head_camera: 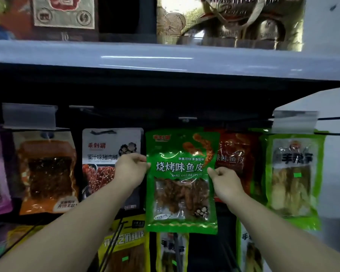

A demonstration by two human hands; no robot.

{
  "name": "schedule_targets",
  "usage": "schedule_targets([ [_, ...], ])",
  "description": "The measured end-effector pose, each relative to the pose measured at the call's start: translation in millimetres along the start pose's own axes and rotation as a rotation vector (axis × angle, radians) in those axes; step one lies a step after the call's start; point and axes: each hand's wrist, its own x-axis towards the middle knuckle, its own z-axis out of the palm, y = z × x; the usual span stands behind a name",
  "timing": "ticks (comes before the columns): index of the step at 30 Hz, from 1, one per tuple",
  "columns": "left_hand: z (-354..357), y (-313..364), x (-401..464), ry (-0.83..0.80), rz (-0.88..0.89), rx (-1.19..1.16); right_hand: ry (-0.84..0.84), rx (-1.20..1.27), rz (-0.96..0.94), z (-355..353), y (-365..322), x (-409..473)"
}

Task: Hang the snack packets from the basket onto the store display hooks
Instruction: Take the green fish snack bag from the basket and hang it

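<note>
Green snack packet pinched upright at its side edges by my left hand and right hand, top at a display hook.

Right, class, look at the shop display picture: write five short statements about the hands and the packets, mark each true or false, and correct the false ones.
1. Both hands hold the green fish-skin packet. True.
2. The left hand pinches the packet's right edge. False: it pinches the left edge; the right hand pinches the right edge.
3. A white packet hangs to the left of the green fish-skin packet. True.
4. The packet partly hidden behind the green one's right side is purple. False: it is a red packet.
5. The green fish-skin packet is held upside down. False: its print reads upright.
</note>
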Motion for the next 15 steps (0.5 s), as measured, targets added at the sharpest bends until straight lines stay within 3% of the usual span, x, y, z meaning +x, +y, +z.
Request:
schedule_targets([
  [11,4,-17,11,-0.021,0.023,0.085,-0.016,-0.062,-0.010,16,10,20],
  [15,-15,-23,-2,-0.042,0.066,0.150,0.081,-0.058,0.056,21,-12,0],
])
